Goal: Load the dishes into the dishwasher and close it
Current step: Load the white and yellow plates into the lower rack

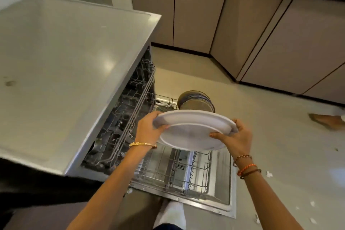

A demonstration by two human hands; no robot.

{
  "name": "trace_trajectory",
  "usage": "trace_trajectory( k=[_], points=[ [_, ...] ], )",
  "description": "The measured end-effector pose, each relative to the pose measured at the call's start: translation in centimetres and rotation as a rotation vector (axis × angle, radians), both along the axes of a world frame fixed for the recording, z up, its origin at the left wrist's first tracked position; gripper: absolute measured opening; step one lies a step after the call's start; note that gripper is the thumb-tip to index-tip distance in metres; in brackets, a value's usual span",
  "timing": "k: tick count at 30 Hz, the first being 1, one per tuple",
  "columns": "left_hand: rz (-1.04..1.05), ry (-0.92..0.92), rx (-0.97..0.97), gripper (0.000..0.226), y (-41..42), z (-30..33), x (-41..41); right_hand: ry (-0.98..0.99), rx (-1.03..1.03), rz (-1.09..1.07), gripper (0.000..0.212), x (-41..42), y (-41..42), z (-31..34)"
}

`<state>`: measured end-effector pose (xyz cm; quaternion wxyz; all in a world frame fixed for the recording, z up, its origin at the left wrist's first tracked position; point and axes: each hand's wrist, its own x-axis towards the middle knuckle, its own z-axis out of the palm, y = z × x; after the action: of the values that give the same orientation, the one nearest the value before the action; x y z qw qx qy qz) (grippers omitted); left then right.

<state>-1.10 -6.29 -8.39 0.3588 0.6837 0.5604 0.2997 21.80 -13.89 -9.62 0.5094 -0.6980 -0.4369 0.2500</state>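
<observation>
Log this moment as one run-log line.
left hand: grips white plate | right hand: grips plate | lower rack: out, plates at back | door: open

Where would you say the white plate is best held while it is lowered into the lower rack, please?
By the rim, one hand from each side, as now: left hand and right hand pinch opposite edges of the white plate. It is wide, flat and thin, so probably only the rim gives purchase above the lower rack.

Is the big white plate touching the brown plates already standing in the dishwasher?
Cannot tell. In the head view the white plate, gripped by both hands, overlaps the brown plates, hiding any gap.
</observation>
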Motion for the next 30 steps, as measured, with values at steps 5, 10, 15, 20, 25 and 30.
trace_trajectory(
  k=[5,10,15,20,25,30],
  points=[
    [-0.083,0.09,-0.111,0.025,5.2,-6.5,2.6,-0.155,-0.206,-0.108,0.038,0.9,2.8,-7.0],
    [-0.147,0.182,-0.187,0.02,7.0,-14.3,3.4,-0.365,-0.542,0.057,0.029,2.7,3.7,-15.2],
    [-0.105,0.232,-0.191,0.017,7.3,-21.6,3.3,-0.467,-0.671,0.149,0.036,3.1,4.9,-21.1],
    [-0.136,0.294,-0.153,0.013,6.9,-26.0,4.0,-0.478,-0.702,0.153,0.037,3.7,4.5,-24.4],
    [-0.15,0.275,0.001,0.011,7.4,-27.6,5.0,-0.453,-0.651,0.151,0.042,4.3,4.6,-26.6],
    [-0.177,0.23,0.13,0.02,7.3,-25.8,5.1,-0.47,-0.519,0.15,0.042,4.9,4.1,-25.6]
  ],
)
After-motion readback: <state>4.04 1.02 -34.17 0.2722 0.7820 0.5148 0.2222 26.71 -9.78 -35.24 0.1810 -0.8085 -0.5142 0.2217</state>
